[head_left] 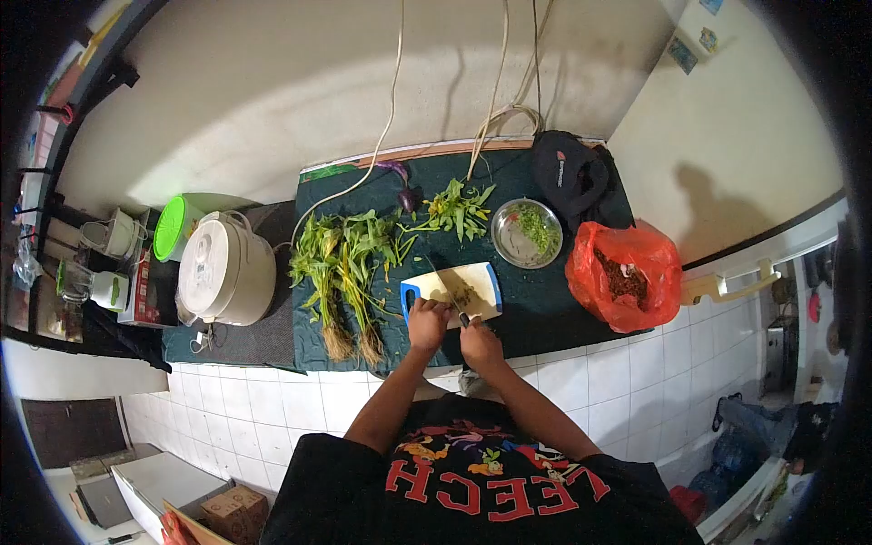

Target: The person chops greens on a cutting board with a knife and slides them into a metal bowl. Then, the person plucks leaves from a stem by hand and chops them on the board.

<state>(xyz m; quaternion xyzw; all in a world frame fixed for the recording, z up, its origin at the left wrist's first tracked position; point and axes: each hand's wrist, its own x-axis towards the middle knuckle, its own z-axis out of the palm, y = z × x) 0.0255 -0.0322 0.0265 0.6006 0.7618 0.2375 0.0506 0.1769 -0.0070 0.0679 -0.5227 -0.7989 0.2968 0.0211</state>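
My right hand (481,345) is closed around the handle of a kitchen knife (446,285), its blade slanting up and left over the cutting board (481,275). This white board with blue ends lies near the table's front edge. At its lower left corner is my left hand (429,322), fingers curled in beside the blade; whatever they may hold is hidden. Small greenish-brown chopped bits (468,296) lie on the board right of the blade. Leafy greens with roots (350,272) lie to the left. Behind the board's right side stands a metal bowl (499,238) with chopped greens (538,229).
More leafy stems (459,211) and a purple eggplant (408,199) lie behind the board. A red plastic bag (668,277) holding something brown and a black cap (565,173) are at right. At left stand a white rice cooker (227,268) and a green-lidded container (171,227).
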